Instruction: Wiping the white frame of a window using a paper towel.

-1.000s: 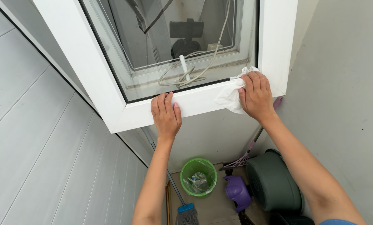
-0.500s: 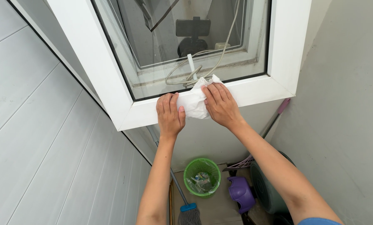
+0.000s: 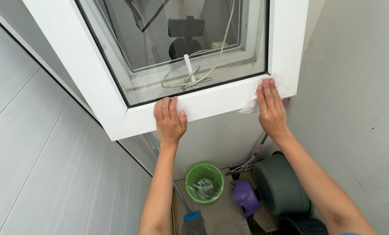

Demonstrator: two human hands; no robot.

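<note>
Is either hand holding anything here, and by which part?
The right hand presses a crumpled white cloth flat against the white window frame, covering most of it. The left hand holds nothing, resting on the frame.

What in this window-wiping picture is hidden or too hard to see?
- White cloth: mostly covered by the right hand, head view.
- Mop: head cut off by the bottom edge.
- Green bin: contents too small to identify.
- Dark object behind the glass: blurred by reflections.
</note>
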